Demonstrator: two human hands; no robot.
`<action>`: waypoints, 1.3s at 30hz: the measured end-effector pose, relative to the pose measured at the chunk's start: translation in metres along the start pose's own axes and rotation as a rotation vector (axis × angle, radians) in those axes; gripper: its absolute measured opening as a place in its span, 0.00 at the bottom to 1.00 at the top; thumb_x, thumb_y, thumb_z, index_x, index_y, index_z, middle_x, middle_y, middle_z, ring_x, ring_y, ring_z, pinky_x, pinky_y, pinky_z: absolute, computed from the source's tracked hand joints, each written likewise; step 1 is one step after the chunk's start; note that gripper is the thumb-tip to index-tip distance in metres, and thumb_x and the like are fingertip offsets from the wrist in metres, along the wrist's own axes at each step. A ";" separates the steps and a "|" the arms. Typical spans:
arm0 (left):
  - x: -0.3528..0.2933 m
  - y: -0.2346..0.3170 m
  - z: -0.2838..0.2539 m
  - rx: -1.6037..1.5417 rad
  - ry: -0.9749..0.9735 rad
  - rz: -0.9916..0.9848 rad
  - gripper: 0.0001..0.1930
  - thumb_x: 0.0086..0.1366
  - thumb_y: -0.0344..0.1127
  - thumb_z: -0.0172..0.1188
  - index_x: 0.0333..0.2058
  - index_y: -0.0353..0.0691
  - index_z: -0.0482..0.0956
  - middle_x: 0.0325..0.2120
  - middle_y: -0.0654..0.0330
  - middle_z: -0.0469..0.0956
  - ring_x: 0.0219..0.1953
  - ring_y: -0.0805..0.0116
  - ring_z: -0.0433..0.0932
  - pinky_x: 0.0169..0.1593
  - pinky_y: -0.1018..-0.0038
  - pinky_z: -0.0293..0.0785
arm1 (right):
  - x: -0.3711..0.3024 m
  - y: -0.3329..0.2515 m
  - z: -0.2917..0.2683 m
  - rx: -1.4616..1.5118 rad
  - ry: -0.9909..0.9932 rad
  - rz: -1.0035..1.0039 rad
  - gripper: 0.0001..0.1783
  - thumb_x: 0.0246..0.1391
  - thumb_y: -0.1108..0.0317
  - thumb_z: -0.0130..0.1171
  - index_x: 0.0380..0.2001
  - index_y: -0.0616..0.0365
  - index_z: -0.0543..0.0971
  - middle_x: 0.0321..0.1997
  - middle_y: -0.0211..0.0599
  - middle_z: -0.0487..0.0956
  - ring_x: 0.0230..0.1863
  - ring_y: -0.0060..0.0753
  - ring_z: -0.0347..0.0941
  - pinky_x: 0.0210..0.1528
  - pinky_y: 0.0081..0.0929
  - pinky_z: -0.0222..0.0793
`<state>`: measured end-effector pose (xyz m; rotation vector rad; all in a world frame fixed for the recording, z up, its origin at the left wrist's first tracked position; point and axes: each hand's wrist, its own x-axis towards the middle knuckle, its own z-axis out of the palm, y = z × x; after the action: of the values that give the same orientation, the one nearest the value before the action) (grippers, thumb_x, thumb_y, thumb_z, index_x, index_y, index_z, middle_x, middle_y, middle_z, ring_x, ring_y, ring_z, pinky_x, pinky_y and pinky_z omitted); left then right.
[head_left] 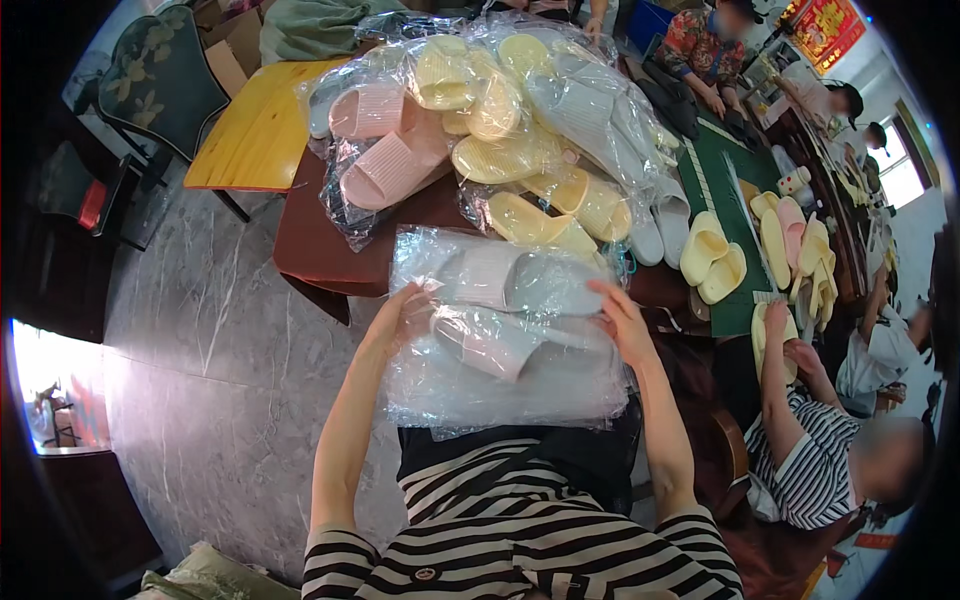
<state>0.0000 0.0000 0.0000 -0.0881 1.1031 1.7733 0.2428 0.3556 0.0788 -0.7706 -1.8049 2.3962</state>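
A pair of pale slippers (487,277) lies side by side inside a clear plastic bag (420,258), over my lap. My left hand (400,315) grips the bag's left edge, thumb on top. At the opposite side, my right hand (622,318) grasps the bag by the slippers' ends, its fingers bent over the plastic. Beneath the slippers, more clear plastic (500,405) spreads across my lap; whether it is one bag or a stack I cannot tell.
Ahead, bagged pink, yellow and grey slippers (515,155) are heaped on a brown-covered table (315,235). Loose yellow slippers (712,258) rest on a green mat (722,160) at right. A co-worker in stripes (815,450) handles a slipper close by; others sit farther off. A yellow table (255,120) stands left.
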 end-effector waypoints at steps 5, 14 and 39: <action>0.003 -0.009 -0.007 -0.037 0.028 -0.001 0.28 0.73 0.52 0.48 0.62 0.37 0.64 0.58 0.52 0.70 0.58 0.57 0.72 0.57 0.61 0.73 | -0.013 0.000 0.014 -0.418 -0.326 -0.082 0.40 0.52 0.72 0.65 0.68 0.51 0.63 0.68 0.34 0.60 0.66 0.34 0.62 0.66 0.31 0.61; -0.002 -0.003 0.007 -0.121 0.026 -0.007 0.31 0.75 0.56 0.40 0.71 0.55 0.49 0.65 0.50 0.61 0.59 0.48 0.71 0.59 0.50 0.72 | -0.015 0.007 -0.008 -0.463 -0.117 -0.133 0.27 0.40 0.75 0.68 0.50 0.57 0.79 0.53 0.31 0.68 0.60 0.31 0.63 0.63 0.26 0.56; 0.071 0.019 0.037 1.210 0.863 0.750 0.08 0.68 0.37 0.53 0.37 0.38 0.71 0.33 0.48 0.77 0.36 0.42 0.77 0.38 0.48 0.71 | -0.032 0.052 -0.032 -0.054 0.113 -0.159 0.42 0.58 0.37 0.55 0.59 0.64 0.73 0.63 0.35 0.71 0.64 0.32 0.65 0.67 0.30 0.57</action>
<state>-0.0347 0.0745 -0.0025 0.3791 2.9656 1.3148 0.2969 0.3575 0.0367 -0.7213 -1.8198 2.1694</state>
